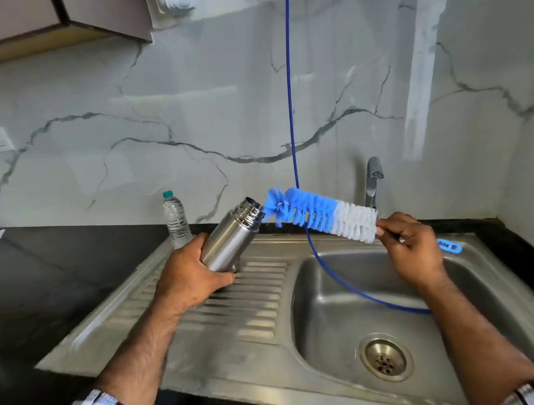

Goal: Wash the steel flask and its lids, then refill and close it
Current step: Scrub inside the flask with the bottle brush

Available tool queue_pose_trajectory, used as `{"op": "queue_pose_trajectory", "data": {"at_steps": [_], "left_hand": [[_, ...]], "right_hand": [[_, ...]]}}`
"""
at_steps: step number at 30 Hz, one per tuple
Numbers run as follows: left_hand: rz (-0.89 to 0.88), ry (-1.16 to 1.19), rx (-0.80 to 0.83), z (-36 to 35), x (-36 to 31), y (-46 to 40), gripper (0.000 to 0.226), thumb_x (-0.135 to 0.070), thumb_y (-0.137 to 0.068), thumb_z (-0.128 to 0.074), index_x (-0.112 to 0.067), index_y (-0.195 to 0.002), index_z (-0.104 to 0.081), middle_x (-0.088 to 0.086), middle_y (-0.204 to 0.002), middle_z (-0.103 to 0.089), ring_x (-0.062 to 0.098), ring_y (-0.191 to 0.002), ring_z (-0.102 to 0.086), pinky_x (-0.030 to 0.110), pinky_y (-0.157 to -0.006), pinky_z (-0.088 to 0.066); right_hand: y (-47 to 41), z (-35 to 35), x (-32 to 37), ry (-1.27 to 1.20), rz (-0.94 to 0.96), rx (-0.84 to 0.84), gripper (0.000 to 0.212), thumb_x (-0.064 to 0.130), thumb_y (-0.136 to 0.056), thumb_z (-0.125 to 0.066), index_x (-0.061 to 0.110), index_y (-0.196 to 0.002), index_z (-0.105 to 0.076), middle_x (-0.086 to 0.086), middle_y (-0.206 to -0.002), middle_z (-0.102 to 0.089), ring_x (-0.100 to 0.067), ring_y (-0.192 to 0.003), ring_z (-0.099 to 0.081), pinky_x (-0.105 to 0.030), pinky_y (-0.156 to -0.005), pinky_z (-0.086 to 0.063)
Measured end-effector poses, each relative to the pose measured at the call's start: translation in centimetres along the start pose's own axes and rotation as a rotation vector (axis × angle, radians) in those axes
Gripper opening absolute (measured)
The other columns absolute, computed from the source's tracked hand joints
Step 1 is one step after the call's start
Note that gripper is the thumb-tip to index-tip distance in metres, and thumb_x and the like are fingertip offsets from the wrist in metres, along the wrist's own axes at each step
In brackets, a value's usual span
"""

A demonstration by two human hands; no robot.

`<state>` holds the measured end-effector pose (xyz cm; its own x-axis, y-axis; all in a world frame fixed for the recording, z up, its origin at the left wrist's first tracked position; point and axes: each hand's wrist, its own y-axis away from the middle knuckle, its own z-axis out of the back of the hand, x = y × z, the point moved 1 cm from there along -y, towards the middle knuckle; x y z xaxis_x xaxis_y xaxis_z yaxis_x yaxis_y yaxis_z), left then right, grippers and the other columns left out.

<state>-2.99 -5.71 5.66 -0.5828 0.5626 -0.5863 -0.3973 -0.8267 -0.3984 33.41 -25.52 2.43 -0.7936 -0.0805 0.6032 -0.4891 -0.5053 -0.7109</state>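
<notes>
My left hand [189,272] grips the steel flask [230,237] by its body, above the ribbed drainboard [235,300]. The flask is tilted, and its open threaded mouth points up and to the right. My right hand [413,248] holds a bottle brush [321,214] with blue and white bristles by its handle. The blue tip of the brush is right at the flask's mouth. The blue end of the handle [449,245] sticks out behind my right hand. No lids are in view.
The steel sink basin [331,309] with its drain [385,359] lies under my right arm. A blue hose [290,104] hangs from above into the basin. A tap [372,181] stands at the back. A clear plastic water bottle [176,219] stands behind the drainboard on the black counter [42,284].
</notes>
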Motion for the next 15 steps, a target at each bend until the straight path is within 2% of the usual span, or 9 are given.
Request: {"op": "queue_pose_trajectory", "data": {"at_steps": [2, 4, 9, 12, 15], "left_hand": [[-0.015, -0.062, 0.02, -0.1, 0.3, 0.2, 0.081, -0.046, -0.047, -0.098, -0.039, -0.12, -0.063, -0.021, -0.097, -0.069, 0.006, -0.085, -0.069, 0.033, -0.076, -0.062], [-0.011, -0.107, 0.039, -0.3, 0.5, 0.4, 0.081, -0.046, -0.048, -0.099, -0.039, -0.12, -0.061, -0.021, -0.096, -0.066, 0.008, -0.083, -0.068, 0.036, -0.076, -0.062], [-0.032, -0.129, 0.037, -0.3, 1.3, 0.3, 0.079, -0.046, -0.05, -0.1, -0.038, -0.118, -0.06, -0.02, -0.094, -0.065, 0.009, -0.082, -0.068, 0.034, -0.074, -0.061], [-0.047, -0.17, 0.053, 0.1, 1.5, 0.4, 0.082, -0.046, -0.05, -0.099, -0.042, -0.121, -0.059, -0.022, -0.094, -0.063, 0.011, -0.084, -0.068, 0.034, -0.075, -0.061], [-0.077, -0.175, 0.049, -0.2, 1.2, 0.6, 0.08, -0.046, -0.048, -0.097, -0.04, -0.119, -0.06, -0.022, -0.094, -0.064, 0.009, -0.082, -0.067, 0.034, -0.075, -0.061]], "right_hand": [[-0.2, 0.4, -0.1, 0.068, 0.044, 0.013, 0.021, 0.024, -0.092, -0.067, 0.018, -0.102, -0.084, 0.023, -0.085, -0.063, -0.013, -0.08, -0.059, -0.054, -0.087, -0.048], [-0.4, 0.7, 0.4, 0.143, 0.082, 0.035, 0.019, 0.024, -0.091, -0.066, 0.02, -0.098, -0.083, 0.019, -0.079, -0.06, -0.01, -0.082, -0.057, -0.049, -0.088, -0.042], [-3.3, 2.0, 2.2, 0.282, 0.168, 0.124, 0.02, 0.02, -0.088, -0.067, 0.023, -0.098, -0.084, 0.018, -0.078, -0.059, -0.019, -0.089, -0.062, -0.032, -0.084, -0.02], [-7.0, 3.9, 5.2, 0.407, 0.352, 0.159, 0.022, 0.006, -0.086, -0.072, 0.02, -0.098, -0.083, 0.009, -0.086, -0.069, -0.03, -0.091, -0.066, -0.035, -0.087, -0.023], [-10.6, 4.3, 9.5, 0.535, 0.553, 0.211, 0.025, 0.013, -0.082, -0.062, 0.022, -0.093, -0.082, 0.006, -0.086, -0.071, -0.03, -0.087, -0.065, -0.038, -0.084, -0.024]]}}
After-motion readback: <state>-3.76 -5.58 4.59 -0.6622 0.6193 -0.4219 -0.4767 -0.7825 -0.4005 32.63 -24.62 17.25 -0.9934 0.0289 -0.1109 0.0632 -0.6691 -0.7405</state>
